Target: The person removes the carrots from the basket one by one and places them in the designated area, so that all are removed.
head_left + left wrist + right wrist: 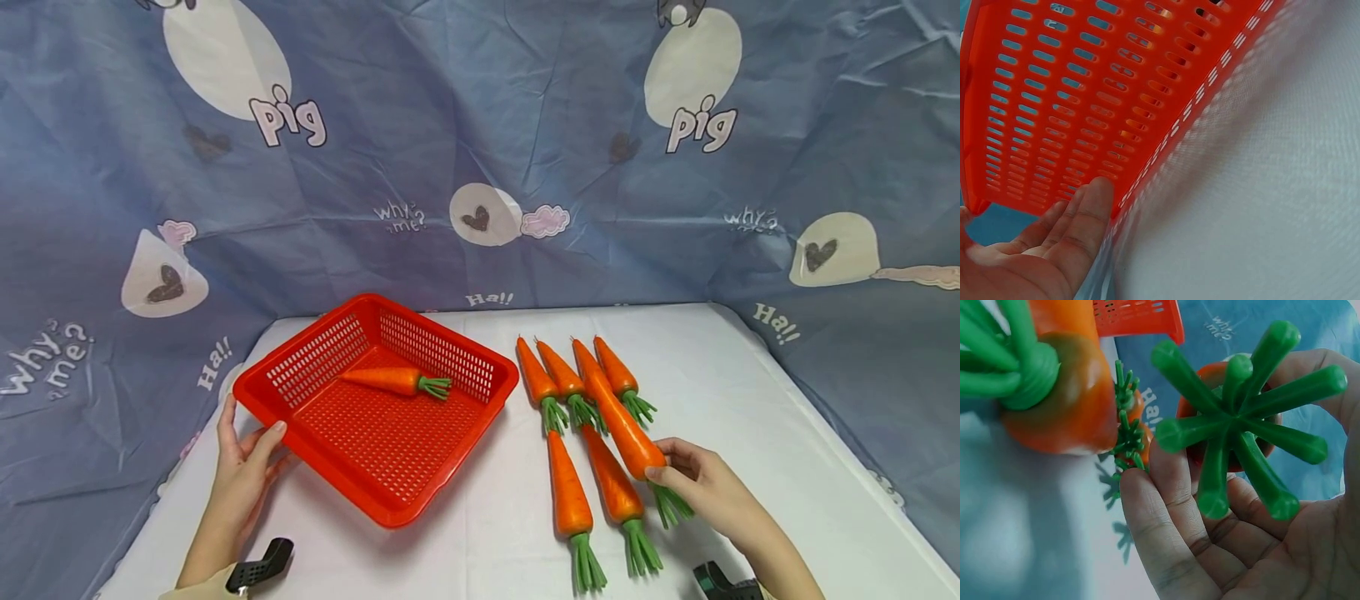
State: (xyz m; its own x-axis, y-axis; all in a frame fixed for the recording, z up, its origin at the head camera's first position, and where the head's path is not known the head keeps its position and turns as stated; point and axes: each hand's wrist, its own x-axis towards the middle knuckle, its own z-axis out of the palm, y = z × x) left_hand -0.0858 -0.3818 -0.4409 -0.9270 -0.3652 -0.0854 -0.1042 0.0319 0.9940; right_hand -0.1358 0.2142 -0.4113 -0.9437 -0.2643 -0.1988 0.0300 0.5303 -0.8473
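Note:
A red plastic basket (352,454) with slotted walls stands on the left part of the table. One carrot (390,380) with a green top lies inside it. My left hand (243,475) touches the basket's left side near the rim, and in the left wrist view its fairly straight fingers (1088,219) rest against the slotted wall. My right hand (708,483) pinches the thick end of a carrot (626,429) just above its green stems (1235,419). That carrot slants over other carrots, its tip pointing away from me.
Behind the held carrot lie several carrots in a row (536,371), green ends towards me. Two more carrots, the left one (567,487) and the right one (611,483), lie nearer. A blue printed cloth (487,125) hangs behind the white table (487,550).

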